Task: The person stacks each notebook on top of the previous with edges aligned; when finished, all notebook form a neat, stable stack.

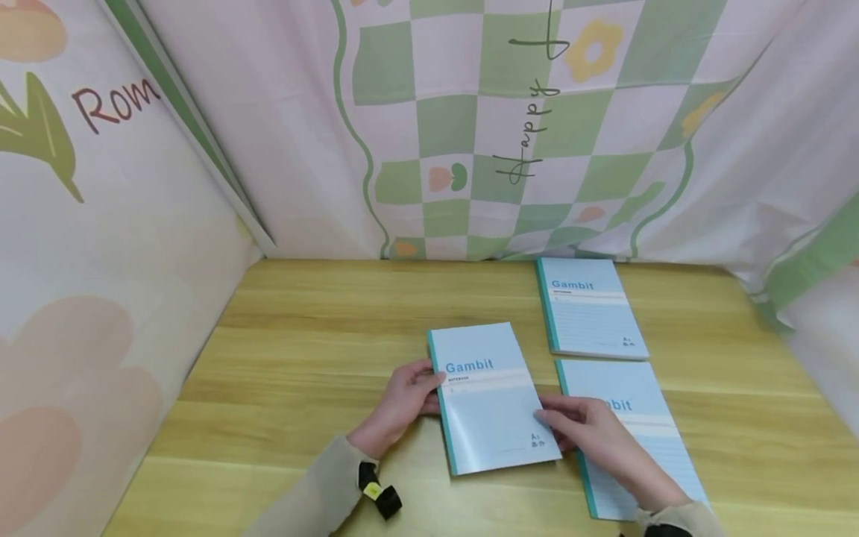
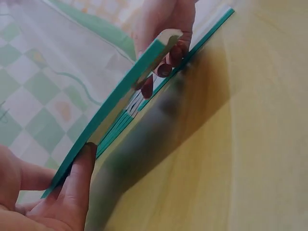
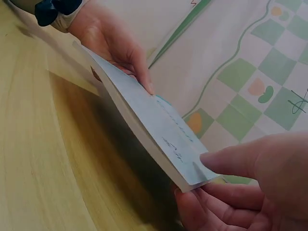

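Between both hands a light blue notebook (image 1: 493, 418) marked "Gambit", with a teal spine, is held above the wooden table, its shadow falling below. My left hand (image 1: 403, 399) pinches the spine edge, thumb on the cover and fingers underneath. At the opposite long edge, near the lower corner, my right hand (image 1: 597, 432) grips it the same way, as the thumb (image 3: 231, 159) in the right wrist view shows. Behind my right hand lies a second Gambit notebook (image 1: 661, 440), partly hidden by that hand. Further back a third notebook (image 1: 593, 313) lies flat.
The wooden table (image 1: 302, 335) ends at a hanging curtain (image 1: 443, 89) with a green check print at the back. A printed cloth (image 1: 168, 224) borders the left side. The two lying notebooks take up the table's right part, one behind the other.
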Demonstrator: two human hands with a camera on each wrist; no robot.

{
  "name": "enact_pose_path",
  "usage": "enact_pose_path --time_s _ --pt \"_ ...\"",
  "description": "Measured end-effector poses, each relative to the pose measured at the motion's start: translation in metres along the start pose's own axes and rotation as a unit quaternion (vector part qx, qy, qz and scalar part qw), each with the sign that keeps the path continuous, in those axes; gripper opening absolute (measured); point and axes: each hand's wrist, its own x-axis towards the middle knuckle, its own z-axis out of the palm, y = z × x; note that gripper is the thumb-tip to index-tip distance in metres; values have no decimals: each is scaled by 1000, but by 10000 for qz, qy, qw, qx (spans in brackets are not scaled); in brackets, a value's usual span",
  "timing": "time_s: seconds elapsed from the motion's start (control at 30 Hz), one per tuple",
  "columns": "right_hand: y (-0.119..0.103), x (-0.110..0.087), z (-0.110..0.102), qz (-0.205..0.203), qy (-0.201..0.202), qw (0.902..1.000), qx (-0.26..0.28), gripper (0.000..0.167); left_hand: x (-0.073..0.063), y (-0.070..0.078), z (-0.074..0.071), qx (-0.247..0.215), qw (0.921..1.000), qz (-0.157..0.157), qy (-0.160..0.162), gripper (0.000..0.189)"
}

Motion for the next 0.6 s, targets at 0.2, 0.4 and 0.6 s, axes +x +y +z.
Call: enact_pose_path --time_s 0.2,0.4,0.6 --pt "1 0 -1 -160 -164 9997 87 58 4 0 1 -105 9996 -56 237 35" --pt "4 1 -3 -282 -249 9988 297 58 6 1 3 -83 9992 -88 391 37" --pt "5 3 -5 -296 -162 9990 306 59 6 1 5 -255 9990 -61 374 40"
